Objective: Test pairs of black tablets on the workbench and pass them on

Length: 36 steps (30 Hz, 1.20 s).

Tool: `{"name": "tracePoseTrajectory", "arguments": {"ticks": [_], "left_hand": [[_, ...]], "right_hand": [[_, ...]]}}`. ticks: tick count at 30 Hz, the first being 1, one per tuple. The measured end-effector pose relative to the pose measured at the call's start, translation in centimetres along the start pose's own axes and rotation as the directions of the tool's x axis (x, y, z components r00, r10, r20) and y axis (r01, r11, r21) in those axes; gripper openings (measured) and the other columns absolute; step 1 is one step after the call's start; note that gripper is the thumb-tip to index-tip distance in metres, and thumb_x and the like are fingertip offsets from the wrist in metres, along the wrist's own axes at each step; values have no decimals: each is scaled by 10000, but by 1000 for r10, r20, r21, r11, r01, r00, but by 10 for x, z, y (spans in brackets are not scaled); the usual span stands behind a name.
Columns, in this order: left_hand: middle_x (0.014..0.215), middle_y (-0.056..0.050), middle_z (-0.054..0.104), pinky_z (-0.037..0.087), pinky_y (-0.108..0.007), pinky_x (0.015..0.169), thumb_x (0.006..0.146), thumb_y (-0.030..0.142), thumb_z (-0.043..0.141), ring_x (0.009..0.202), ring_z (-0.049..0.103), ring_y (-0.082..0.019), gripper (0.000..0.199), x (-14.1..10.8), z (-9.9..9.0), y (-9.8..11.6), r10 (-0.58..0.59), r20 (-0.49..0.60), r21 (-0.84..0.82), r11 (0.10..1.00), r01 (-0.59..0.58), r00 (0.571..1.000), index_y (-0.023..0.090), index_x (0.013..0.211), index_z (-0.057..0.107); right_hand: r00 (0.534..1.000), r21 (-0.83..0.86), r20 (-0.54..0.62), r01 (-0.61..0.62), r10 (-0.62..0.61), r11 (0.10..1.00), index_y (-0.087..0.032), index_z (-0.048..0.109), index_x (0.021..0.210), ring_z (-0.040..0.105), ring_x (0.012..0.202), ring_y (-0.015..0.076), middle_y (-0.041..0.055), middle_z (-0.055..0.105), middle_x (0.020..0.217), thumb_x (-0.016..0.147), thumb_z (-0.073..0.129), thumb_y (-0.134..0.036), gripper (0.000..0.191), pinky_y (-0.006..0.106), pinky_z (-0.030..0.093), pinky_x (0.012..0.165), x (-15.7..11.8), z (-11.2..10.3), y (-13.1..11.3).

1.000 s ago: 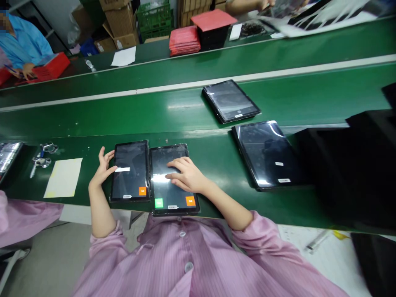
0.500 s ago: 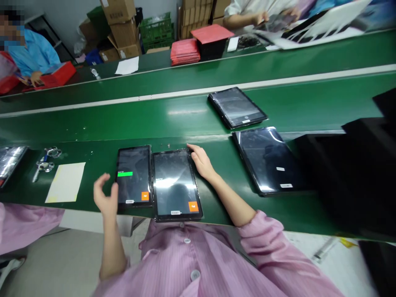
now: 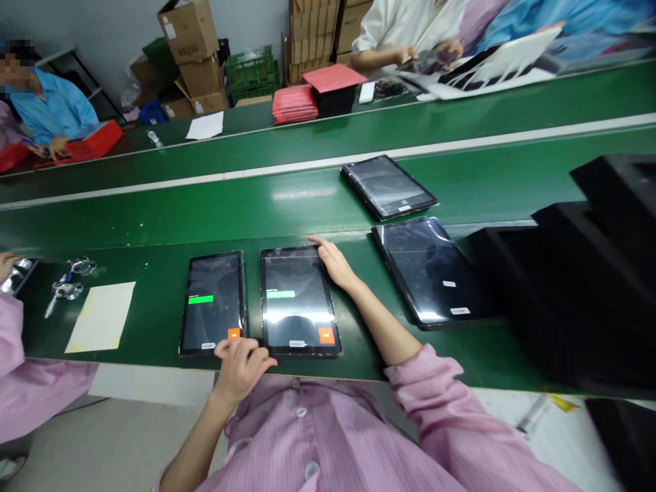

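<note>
Two dark tablets lie side by side with a gap between them: the left tablet and the right tablet. Each screen shows a green bar and an orange square near its lower right corner. My left hand, fingers loosely bent and thumb apart, is over the bottom edge of the left tablet, partly covering its orange square; nothing shows in its grasp. Along the upper right edge of the right tablet rests my right hand, its fingers stretched out.
Right of my hands lie a larger dark tablet and a stack of tablets. Black boxes stand farther right. A yellowish paper and coiled cables lie left. Co-workers sit across the green bench, and another person's sleeve shows at left.
My left hand has moved right, from beside the left tablet to its bottom edge. A wider gap now separates the two tablets. A green bar has appeared on the right tablet's screen.
</note>
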<state>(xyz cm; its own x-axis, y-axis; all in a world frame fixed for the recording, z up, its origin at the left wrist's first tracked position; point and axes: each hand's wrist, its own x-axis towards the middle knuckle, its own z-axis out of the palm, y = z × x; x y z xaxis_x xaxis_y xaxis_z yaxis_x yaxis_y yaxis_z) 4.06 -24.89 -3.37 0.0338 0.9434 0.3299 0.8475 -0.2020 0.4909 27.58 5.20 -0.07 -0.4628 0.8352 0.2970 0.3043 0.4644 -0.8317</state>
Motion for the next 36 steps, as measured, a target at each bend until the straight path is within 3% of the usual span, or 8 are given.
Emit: {"name": "tracePoseTrajectory", "arguments": {"ticks": [5, 8, 10, 15, 22, 27, 30, 36], "left_hand": [[1479, -76, 493, 20, -689, 1217, 765, 666, 706, 1404, 363, -475, 665, 85, -45, 10, -42, 218, -36, 998, 51, 975, 426, 1371, 574], [1603, -103, 313, -51, -683, 1197, 812, 758, 566, 1483, 217, -453, 779, 118, -100, -52, -133, 65, -42, 990, 136, 989, 345, 1465, 467], [1623, -119, 269, 59, -638, 1215, 837, 847, 358, 1512, 185, -393, 852, 129, -123, -106, -234, -76, -295, 934, 202, 969, 311, 1497, 398], [1516, -153, 468, 246, -562, 1188, 873, 819, 25, 1437, 403, -303, 894, 151, -114, -177, -436, -139, -748, 635, 194, 889, 281, 1518, 328], [1154, -133, 717, 376, -523, 1109, 906, 786, 72, 1175, 613, -310, 903, 205, -88, -157, -396, 3, -565, 757, 328, 918, 174, 1241, 646], [1196, -102, 717, 430, -450, 1052, 809, 740, 552, 1151, 620, -322, 625, 242, -106, -150, -308, 315, -348, 842, 411, 898, 207, 1076, 739], [1070, -87, 748, 483, -395, 927, 765, 762, 551, 1012, 655, -302, 614, 263, -113, -148, -261, 457, -174, 911, 373, 850, 213, 944, 757], [714, -26, 660, 410, -306, 691, 830, 706, 480, 724, 590, -229, 526, 286, -93, -130, -300, 425, 71, 952, 299, 854, 222, 683, 623]], "right_hand": [[998, 66, -32, -51, 53, 997, -235, 520, 1405, 572, 1232, 285, 112, 628, 1335, 984, 275, -666, 650, 498, 401, 1098, 8, -22, 19], [998, 97, -45, -49, 53, 994, -222, 506, 1418, 590, 1208, 284, 120, 653, 1282, 979, 296, -670, 662, 497, 411, 1089, 7, -22, 20], [998, 75, -55, -26, 30, 997, -232, 514, 1415, 565, 1246, 283, 120, 642, 1306, 975, 305, -676, 659, 505, 382, 1115, 6, -19, 19], [999, 34, -5, 42, -42, 999, -237, 499, 1442, 495, 1328, 275, 119, 579, 1411, 985, 270, -675, 673, 527, 327, 1155, 7, -14, 15], [997, 5, 26, 77, -77, 997, -239, 566, 1390, 508, 1304, 259, 107, 599, 1385, 1009, 219, -640, 653, 525, 339, 1147, 8, -18, 10], [997, 41, 17, 74, -75, 996, -262, 581, 1376, 529, 1297, 252, 92, 614, 1370, 1018, 238, -617, 610, 514, 352, 1147, 8, -22, 10], [996, 36, 18, 89, -90, 995, -245, 606, 1349, 546, 1272, 253, 100, 630, 1337, 1018, 234, -617, 621, 504, 367, 1137, 9, -23, 10], [996, -16, 12, 87, -86, 996, -238, 672, 1258, 578, 1200, 246, 105, 647, 1253, 1002, 232, -656, 659, 484, 401, 1100, 9, -23, 6]]}}
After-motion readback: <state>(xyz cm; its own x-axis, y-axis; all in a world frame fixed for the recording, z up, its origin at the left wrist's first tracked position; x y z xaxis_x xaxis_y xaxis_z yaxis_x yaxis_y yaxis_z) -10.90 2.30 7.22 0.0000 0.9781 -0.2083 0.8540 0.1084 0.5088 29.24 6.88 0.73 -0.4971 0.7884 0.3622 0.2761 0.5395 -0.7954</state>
